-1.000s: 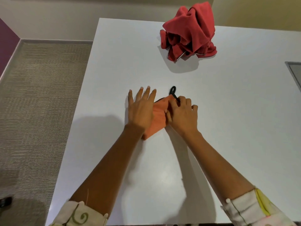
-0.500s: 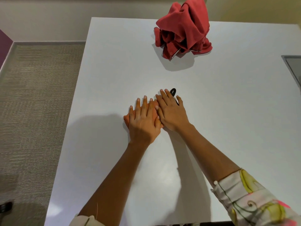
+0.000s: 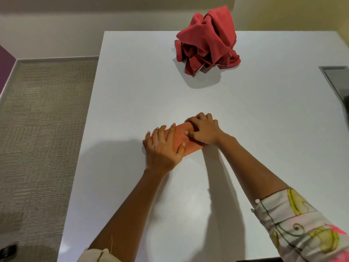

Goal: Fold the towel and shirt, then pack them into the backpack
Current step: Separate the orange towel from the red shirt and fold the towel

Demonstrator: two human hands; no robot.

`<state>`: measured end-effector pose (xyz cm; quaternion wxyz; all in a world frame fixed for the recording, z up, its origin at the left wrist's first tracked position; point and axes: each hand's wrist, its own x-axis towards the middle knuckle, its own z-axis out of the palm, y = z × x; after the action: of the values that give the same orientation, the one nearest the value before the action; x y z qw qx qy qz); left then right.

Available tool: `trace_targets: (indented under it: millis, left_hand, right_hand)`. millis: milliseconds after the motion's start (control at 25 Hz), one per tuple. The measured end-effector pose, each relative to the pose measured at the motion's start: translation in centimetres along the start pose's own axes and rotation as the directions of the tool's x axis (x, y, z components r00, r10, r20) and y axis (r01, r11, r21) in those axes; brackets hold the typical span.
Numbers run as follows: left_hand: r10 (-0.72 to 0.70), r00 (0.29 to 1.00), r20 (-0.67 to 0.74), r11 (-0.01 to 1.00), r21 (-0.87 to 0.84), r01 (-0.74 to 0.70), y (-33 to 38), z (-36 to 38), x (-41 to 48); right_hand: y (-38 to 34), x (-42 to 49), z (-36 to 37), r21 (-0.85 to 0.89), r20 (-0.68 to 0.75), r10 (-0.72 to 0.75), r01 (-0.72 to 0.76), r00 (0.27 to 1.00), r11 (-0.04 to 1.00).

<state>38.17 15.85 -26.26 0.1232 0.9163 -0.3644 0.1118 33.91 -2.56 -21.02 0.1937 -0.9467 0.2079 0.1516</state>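
Observation:
A small orange towel (image 3: 181, 138) lies folded into a narrow strip in the middle of the white table (image 3: 245, 129). My left hand (image 3: 162, 148) lies flat on its left end, fingers spread. My right hand (image 3: 204, 132) presses on its right end with fingers curled over the cloth edge. A crumpled red shirt (image 3: 207, 40) sits in a heap at the far side of the table, apart from both hands. No backpack is in view.
A dark grey object (image 3: 338, 82) lies at the table's right edge. Left of the table is carpeted floor (image 3: 41, 129); the table's left edge runs close to my left arm. A small dark thing (image 3: 7, 250) sits on the floor at bottom left.
Both hands were side by side covering the towel; they have now spread apart along it, showing a longer folded strip. The black loop beside the towel is no longer visible.

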Motion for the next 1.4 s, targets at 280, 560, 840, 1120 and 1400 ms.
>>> trace_targets:
  millis: [280, 560, 840, 1120, 1400]
  left_hand:
    - [0.093, 0.983, 0.161, 0.994, -0.064, -0.084, -0.5, -1.7, -0.2]
    - [0.185, 0.676, 0.713, 0.947, -0.313, 0.07, -1.8, -6.5, 5.3]
    - [0.203, 0.501, 0.841, 0.756, -0.46, 0.465, -2.6, -9.3, 10.2]
    - [0.173, 0.529, 0.831, 0.239, -0.557, 0.795, 3.8, -10.5, 16.9]
    - [0.141, 0.472, 0.87, -0.021, -0.474, 0.88, 14.2, -6.8, 25.6]
  right_hand:
    - [1.1, -1.3, -0.6, 0.327, 0.262, 0.126, -0.211, 0.957, 0.921]
    - [1.1, -5.4, -3.7, 0.631, 0.33, 0.007, -0.226, 0.944, 0.742]
    - [4.6, -8.3, -9.2, 0.771, 0.292, 0.123, -0.309, 0.949, 0.557]
    - [11.3, -8.1, -15.1, 0.97, 0.173, 0.302, -0.216, 0.937, 0.114]
    - [22.1, -4.9, -21.2, 0.991, 0.133, 0.444, -0.116, 0.886, -0.065]
